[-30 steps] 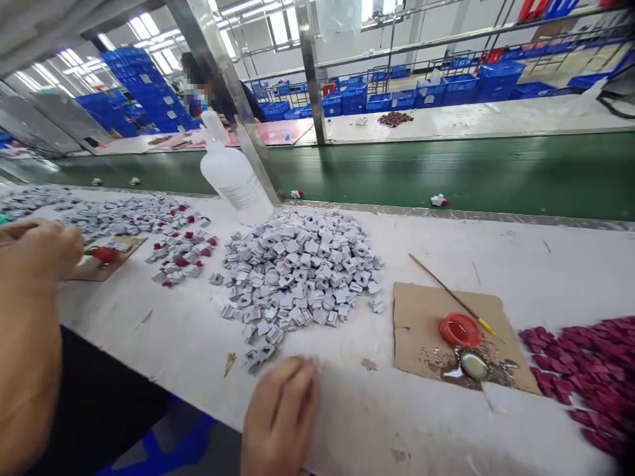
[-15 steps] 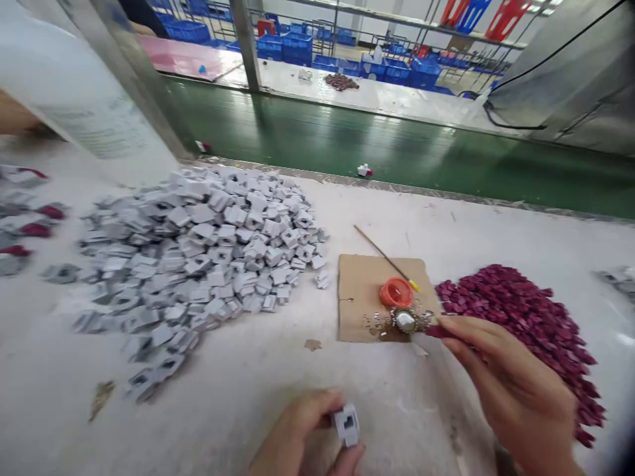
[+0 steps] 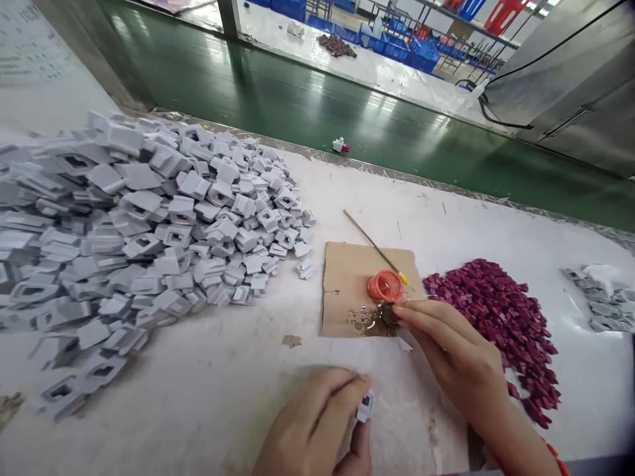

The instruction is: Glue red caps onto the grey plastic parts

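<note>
My left hand [image 3: 320, 423] pinches a small light-grey plastic part [image 3: 366, 406] with a square hole, low over the table. My right hand [image 3: 451, 350] has its fingertips pressed together at a small dark cap [image 3: 388, 315] on a cardboard sheet [image 3: 342, 264]. A maroon piece showed in those fingers a moment earlier; now the fingers hide it. Against the cap stands an orange-red cup [image 3: 385, 285]. Wet, shiny spots lie around the cap. A thin stick with a yellow tip [image 3: 377, 248] rests across the cardboard's back edge.
A large heap of grey parts [image 3: 178, 225] spreads on the left. On the right lies a maroon heap [image 3: 491, 311], with more grey parts [image 3: 605, 301] beyond. A green conveyor belt [image 3: 278, 106] runs behind, carrying a joined grey-and-maroon part [image 3: 340, 145].
My right hand has moved left, bringing its fingertips onto the cap. My left hand has shifted slightly right and up, turning the grey part. The view has tilted and moved closer.
</note>
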Demonstrator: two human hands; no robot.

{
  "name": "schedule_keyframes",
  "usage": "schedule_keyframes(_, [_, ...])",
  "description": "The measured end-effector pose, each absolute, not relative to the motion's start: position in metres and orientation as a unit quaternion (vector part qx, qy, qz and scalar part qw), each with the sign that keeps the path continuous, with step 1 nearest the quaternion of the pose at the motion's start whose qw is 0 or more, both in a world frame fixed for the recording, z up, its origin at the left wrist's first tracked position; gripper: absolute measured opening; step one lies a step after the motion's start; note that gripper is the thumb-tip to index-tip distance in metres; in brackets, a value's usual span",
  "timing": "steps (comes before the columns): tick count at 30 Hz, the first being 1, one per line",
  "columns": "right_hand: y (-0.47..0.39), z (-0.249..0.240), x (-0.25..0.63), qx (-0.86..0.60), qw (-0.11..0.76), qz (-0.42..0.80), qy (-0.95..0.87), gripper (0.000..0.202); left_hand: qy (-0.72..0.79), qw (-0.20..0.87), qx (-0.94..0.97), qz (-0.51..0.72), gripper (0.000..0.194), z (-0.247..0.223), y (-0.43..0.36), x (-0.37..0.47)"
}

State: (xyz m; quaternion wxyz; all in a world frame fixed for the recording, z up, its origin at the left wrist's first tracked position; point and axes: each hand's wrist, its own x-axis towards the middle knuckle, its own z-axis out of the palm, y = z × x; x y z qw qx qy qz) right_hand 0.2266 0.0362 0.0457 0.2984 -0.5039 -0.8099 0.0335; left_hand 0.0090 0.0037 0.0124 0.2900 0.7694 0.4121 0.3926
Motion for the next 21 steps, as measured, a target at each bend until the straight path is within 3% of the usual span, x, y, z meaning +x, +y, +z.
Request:
schedule_keyframes(5, [0.021,0.051,0.221,-0.534,0.33,0.029,-0.778,0.036,0.391,0.294,0.778,0.395,0.04,0.013,0.009,0.004])
schedule_keyframes(13, [-0.027,0.04,0.187,-0.564,0.399,0.217,-0.69,0.019,0.401,0.316,0.769,0.384,0.039,0.014,0.005,0.002])
schedule_keyframes(21, [-0.027,0.035,0.179,-0.539,0.392,0.232,-0.709,0.027,0.394,0.336,0.761,0.39,0.038,0.016,0.005,0.003])
